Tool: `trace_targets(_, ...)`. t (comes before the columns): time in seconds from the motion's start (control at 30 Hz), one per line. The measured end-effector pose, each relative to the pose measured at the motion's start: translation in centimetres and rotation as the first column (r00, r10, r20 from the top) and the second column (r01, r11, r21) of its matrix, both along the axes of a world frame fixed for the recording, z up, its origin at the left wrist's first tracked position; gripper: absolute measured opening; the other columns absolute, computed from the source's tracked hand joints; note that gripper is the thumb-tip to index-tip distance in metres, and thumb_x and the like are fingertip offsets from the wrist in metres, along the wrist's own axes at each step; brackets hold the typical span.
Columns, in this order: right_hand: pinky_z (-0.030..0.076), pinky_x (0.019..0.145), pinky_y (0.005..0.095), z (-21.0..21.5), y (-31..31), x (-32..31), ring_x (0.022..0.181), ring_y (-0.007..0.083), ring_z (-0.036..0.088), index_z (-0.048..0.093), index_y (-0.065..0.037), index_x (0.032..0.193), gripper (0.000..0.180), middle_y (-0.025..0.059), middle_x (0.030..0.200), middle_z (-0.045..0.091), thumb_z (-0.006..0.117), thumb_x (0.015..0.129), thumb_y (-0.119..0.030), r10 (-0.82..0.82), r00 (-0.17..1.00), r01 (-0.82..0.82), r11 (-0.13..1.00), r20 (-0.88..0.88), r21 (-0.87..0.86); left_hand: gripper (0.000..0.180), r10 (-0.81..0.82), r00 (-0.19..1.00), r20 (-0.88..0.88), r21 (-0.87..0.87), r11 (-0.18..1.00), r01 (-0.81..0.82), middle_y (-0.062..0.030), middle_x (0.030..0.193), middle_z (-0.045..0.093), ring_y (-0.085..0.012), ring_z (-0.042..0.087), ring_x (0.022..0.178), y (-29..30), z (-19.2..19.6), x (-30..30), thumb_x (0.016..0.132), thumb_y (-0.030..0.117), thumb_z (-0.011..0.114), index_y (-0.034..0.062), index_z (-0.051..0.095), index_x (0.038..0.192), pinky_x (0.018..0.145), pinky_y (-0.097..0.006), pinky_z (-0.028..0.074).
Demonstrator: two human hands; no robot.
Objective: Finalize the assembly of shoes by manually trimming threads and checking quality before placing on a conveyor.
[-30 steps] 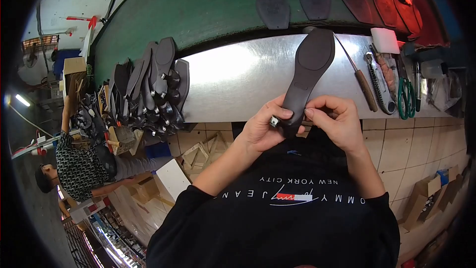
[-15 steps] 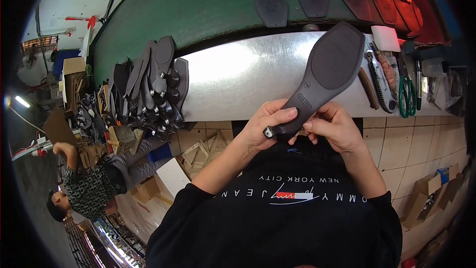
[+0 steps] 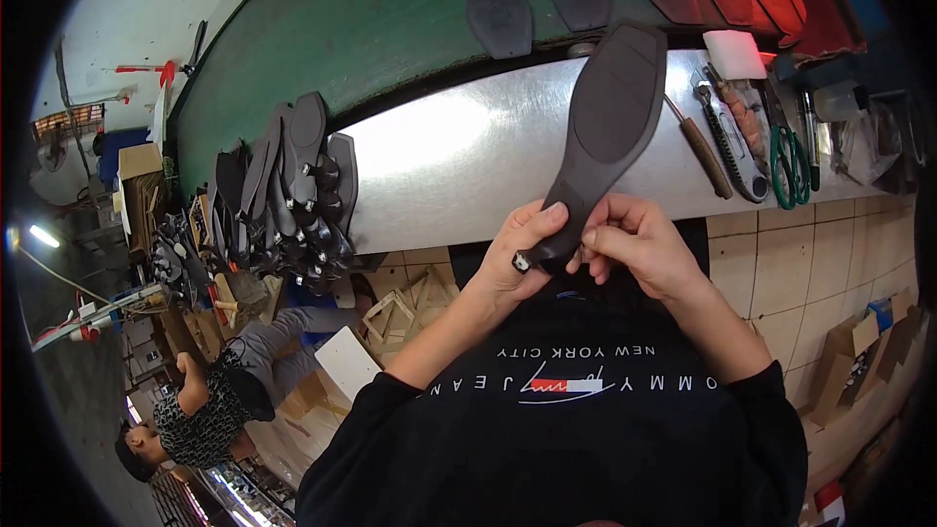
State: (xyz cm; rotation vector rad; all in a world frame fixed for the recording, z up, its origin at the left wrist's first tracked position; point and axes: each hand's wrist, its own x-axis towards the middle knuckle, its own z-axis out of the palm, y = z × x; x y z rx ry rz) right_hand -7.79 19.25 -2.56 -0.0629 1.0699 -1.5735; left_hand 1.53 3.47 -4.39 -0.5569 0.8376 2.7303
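I hold a dark grey shoe sole (image 3: pixel 610 127) with a short heel at its near end, its flat underside turned up toward me. My left hand (image 3: pixel 522 254) grips the heel end from the left. My right hand (image 3: pixel 639 244) pinches the same end from the right, fingertips against the sole's narrow waist. The sole's broad toe end points away over the shiny metal bench top (image 3: pixel 439 166).
A pile of black heeled soles (image 3: pixel 288 195) lies at the bench's left end. Tools sit at the right: a wooden-handled tool (image 3: pixel 705 156), a utility knife (image 3: pixel 732 132), green-handled scissors (image 3: pixel 786 161). Shoe uppers (image 3: pixel 503 15) line the green surface behind. Another person (image 3: pixel 210 395) crouches lower left.
The sole has been turned from edge-on to flat, its underside now facing me, and its toe end has swung to the right. Both hands kept their grip on the heel end.
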Motion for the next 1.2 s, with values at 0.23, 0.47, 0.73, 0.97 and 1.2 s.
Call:
trace_targets(0.23, 0.052, 0.058, 0.0223, -0.8, -1.4, 1.9, 0.065, 0.0106, 0.063, 0.061, 0.001, 0.09, 0.009, 0.0064, 0.077, 0.066, 0.058, 0.092, -0.008, -0.363, 0.906, 0.359, 0.931, -0.216, -0.059, 0.033, 0.254, 0.967, -0.01, -0.228, 0.941, -0.25, -0.0093, 0.082, 0.064, -0.0156, 0.06, 0.069, 0.4, -1.0, -0.5, 0.093, 0.032, 0.06, -0.0002, 0.061, 0.095, 0.061, -0.029, 0.05)
trace_targets(0.47, 0.051, 0.062, 0.0199, -0.7, -1.9, 2.2, 0.068, 0.0067, 0.061, 0.062, 0.002, 0.09, 0.005, 0.0033, 0.08, 0.065, 0.064, 0.088, -0.001, -0.363, 0.805, 0.395, 0.918, -0.469, -0.032, 0.02, 0.351, 0.936, 0.004, -0.287, 0.897, -0.335, -0.0065, 0.085, 0.064, -0.0142, 0.061, 0.072, 1.0, 0.0, -1.0, 0.092, 0.023, 0.062, 0.0031, 0.062, 0.096, 0.062, -0.029, 0.051)
trace_targets(0.73, 0.045, 0.057, 0.0186, -1.3, -2.2, 2.7, 0.064, 0.0054, 0.059, 0.059, 0.0, 0.083, 0.007, 0.002, 0.077, 0.062, 0.066, 0.084, 0.001, -0.419, 0.699, 0.439, 0.891, -0.58, -0.115, 0.015, 0.341, 0.934, 0.104, -0.164, 0.933, -0.322, -0.0047, 0.088, 0.065, -0.0119, 0.062, 0.073, 1.2, 1.3, -1.0, 0.092, 0.017, 0.063, 0.0032, 0.064, 0.097, 0.064, -0.027, 0.053)
trace_targets(0.97, 0.043, 0.053, 0.0182, -0.8, -2.4, 2.2, 0.059, 0.0049, 0.055, 0.056, 0.0, 0.084, 0.009, 0.0012, 0.073, 0.058, 0.065, 0.087, -0.002, -0.407, 0.769, 0.411, 0.905, -0.493, -0.107, 0.019, 0.273, 0.961, 0.038, -0.165, 0.951, -0.263, -0.0049, 0.091, 0.065, -0.0122, 0.062, 0.077, 1.0, 0.8, -0.8, 0.094, 0.022, 0.061, 0.0039, 0.064, 0.1, 0.063, -0.027, 0.053)
trace_targets(1.2, 0.043, 0.053, 0.0184, -0.1, -2.0, 1.4, 0.06, 0.0046, 0.055, 0.056, -0.001, 0.083, 0.01, 0.0006, 0.071, 0.058, 0.063, 0.09, -0.005, -0.453, 0.806, 0.444, 0.888, -0.38, -0.118, 0.035, 0.272, 0.916, 0.295, 0.076, 0.949, -0.307, -0.0038, 0.097, 0.064, -0.0125, 0.062, 0.08, 1.5, 3.7, -1.5, 0.097, 0.036, 0.053, 0.0054, 0.058, 0.113, 0.061, -0.025, 0.052)
